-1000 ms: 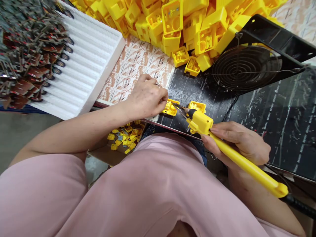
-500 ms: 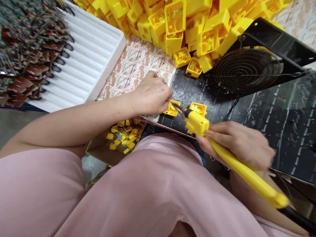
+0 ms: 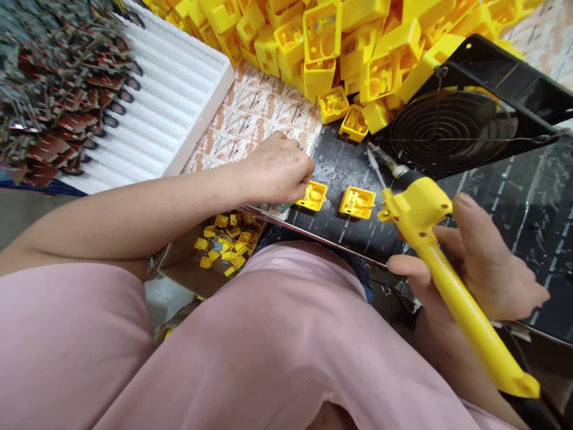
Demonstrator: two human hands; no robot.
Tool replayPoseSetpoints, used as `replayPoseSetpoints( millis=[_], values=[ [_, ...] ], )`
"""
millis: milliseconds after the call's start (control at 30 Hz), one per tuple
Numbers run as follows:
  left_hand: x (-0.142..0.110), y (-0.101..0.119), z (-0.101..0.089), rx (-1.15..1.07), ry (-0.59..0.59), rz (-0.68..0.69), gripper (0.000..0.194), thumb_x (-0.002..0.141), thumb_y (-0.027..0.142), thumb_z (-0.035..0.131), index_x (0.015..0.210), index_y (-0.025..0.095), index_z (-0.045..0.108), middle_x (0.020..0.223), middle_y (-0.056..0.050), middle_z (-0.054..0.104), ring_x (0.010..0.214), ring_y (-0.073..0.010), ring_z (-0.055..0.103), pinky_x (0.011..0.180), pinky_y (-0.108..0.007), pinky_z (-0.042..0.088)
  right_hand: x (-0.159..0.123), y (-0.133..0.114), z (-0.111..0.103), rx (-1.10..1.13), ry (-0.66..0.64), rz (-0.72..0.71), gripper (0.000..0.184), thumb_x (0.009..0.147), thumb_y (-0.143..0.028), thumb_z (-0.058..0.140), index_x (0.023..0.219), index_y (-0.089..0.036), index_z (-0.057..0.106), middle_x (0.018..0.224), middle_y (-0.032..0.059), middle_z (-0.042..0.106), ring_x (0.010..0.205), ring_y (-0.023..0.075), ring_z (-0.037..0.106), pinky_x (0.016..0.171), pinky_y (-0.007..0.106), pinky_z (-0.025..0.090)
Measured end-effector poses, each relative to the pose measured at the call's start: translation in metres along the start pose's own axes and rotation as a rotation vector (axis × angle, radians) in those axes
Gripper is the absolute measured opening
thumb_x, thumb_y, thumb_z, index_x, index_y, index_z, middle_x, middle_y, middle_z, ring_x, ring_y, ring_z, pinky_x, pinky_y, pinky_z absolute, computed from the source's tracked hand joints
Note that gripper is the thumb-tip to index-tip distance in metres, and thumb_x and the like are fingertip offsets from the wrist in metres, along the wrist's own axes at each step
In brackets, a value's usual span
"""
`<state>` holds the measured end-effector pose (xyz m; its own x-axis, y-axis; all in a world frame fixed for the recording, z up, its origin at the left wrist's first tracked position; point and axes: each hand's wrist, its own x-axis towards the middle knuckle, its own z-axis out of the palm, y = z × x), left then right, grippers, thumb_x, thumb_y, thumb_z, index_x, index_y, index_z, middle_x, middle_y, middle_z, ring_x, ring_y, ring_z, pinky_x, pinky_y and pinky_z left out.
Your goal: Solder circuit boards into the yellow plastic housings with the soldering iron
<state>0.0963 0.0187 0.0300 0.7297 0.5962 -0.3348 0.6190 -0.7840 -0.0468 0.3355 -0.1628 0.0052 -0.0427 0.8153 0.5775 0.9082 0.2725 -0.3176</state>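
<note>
My left hand (image 3: 280, 170) is closed, its fingertips pressed at the left edge of a small open yellow plastic case (image 3: 317, 196) on the bench. What they pinch is hidden; a sliver of green shows under them. A second yellow case (image 3: 357, 203) lies open side up just to the right. My right hand (image 3: 490, 269) holds a yellow-handled soldering iron (image 3: 461, 304), thumb and fingers loosely around the grip. Its metal tip points up and left, above the bench and apart from both cases.
A big heap of yellow cases (image 3: 322, 36) covers the back. A black fan (image 3: 447, 128) leans at the right. On the left, a ridged white foam tray (image 3: 179, 89) bears many circuit boards (image 3: 58, 101). Below the bench edge, a cardboard box (image 3: 179, 272) holds small yellow parts.
The soldering iron has swung up and to the right, away from the left case, and my right hand's grip has loosened around it. My left hand stays at the case.
</note>
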Motion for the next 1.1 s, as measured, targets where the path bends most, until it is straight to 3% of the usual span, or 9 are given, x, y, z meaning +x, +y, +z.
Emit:
replayPoseSetpoints(
  millis=[200,367,500,600,700,767,867,933,1100],
  values=[
    [-0.014,-0.016,0.001,-0.130,0.099,0.020,0.033,0.099,0.033,0.053,0.101,0.021,0.084,0.093,-0.006,0.079,0.104,-0.0291,0.076,0.107,-0.047,0.051,0.013,-0.004,0.004,0.000,-0.017,-0.214,0.050,0.107,-0.028,0.069,0.156,-0.031,0.058,0.078,-0.0040,0.078,0.058,0.0142,0.070,0.064,0.027,0.054],
    [-0.020,-0.022,0.021,-0.260,0.258,0.162,0.046,0.106,0.044,0.054,0.139,0.018,0.073,0.148,-0.014,0.071,0.132,-0.0344,0.070,0.116,-0.049,0.050,0.008,0.008,0.009,-0.011,0.000,-0.261,0.053,0.106,-0.022,0.070,0.158,-0.025,0.056,0.084,-0.0012,0.080,0.063,0.0137,0.071,0.066,0.025,0.054],
    [-0.022,-0.014,0.046,-0.296,0.273,0.324,0.051,0.107,0.042,0.060,0.153,0.022,0.066,0.165,-0.018,0.058,0.144,-0.0352,0.063,0.117,-0.048,0.051,0.010,0.019,0.030,-0.059,0.005,-0.350,0.021,0.102,-0.018,0.074,0.122,-0.024,0.072,0.075,-0.0031,0.075,0.062,0.0117,0.068,0.065,0.024,0.051],
    [-0.051,-0.032,0.041,-0.279,0.128,0.230,0.044,0.108,0.042,0.058,0.145,0.024,0.073,0.141,-0.015,0.076,0.121,-0.0296,0.074,0.100,-0.039,0.057,0.014,0.026,0.050,-0.031,-0.010,-0.374,0.017,0.102,-0.031,0.077,0.113,-0.023,0.067,0.088,0.0028,0.078,0.080,0.0188,0.076,0.073,0.029,0.057],
    [-0.091,-0.067,0.019,-0.294,-0.232,0.278,0.034,0.104,0.050,0.062,0.126,0.032,0.082,0.114,-0.003,0.085,0.092,-0.0204,0.078,0.080,-0.028,0.054,0.014,0.029,0.062,0.000,-0.041,-0.376,0.023,0.103,-0.033,0.075,0.121,-0.023,0.064,0.097,0.0051,0.079,0.094,0.0239,0.079,0.082,0.036,0.062],
    [-0.097,-0.082,0.005,-0.239,-0.220,0.217,0.031,0.106,0.047,0.059,0.115,0.032,0.085,0.109,-0.001,0.086,0.090,-0.0183,0.077,0.078,-0.025,0.050,0.013,0.028,0.065,0.006,-0.051,-0.371,0.027,0.101,-0.025,0.075,0.125,-0.024,0.063,0.099,0.0048,0.079,0.090,0.0229,0.078,0.080,0.035,0.062],
    [-0.055,-0.077,-0.001,-0.095,0.146,-0.025,0.036,0.107,0.036,0.051,0.120,0.024,0.083,0.114,-0.006,0.084,0.101,-0.0220,0.075,0.088,-0.031,0.051,0.010,0.025,0.068,0.019,-0.049,-0.354,0.040,0.095,-0.018,0.079,0.131,-0.026,0.062,0.102,0.0046,0.079,0.085,0.0220,0.076,0.080,0.034,0.061],
    [-0.004,-0.061,0.003,-0.049,0.272,-0.071,0.049,0.107,0.019,0.039,0.142,0.022,0.074,0.144,-0.009,0.075,0.132,-0.0274,0.070,0.107,-0.040,0.050,0.007,0.024,0.072,0.024,-0.039,-0.342,0.045,0.094,-0.020,0.081,0.135,-0.028,0.062,0.101,0.0037,0.079,0.086,0.0223,0.076,0.080,0.034,0.060],
    [0.080,-0.030,0.008,0.011,0.285,-0.079,0.061,0.107,0.014,0.023,0.155,0.009,0.061,0.159,-0.022,0.060,0.149,-0.0379,0.056,0.113,-0.055,0.051,0.000,0.032,0.081,0.012,0.007,-0.315,0.046,0.094,-0.029,0.084,0.136,-0.028,0.065,0.095,0.0029,0.078,0.079,0.0209,0.074,0.074,0.032,0.057]
  ],
)
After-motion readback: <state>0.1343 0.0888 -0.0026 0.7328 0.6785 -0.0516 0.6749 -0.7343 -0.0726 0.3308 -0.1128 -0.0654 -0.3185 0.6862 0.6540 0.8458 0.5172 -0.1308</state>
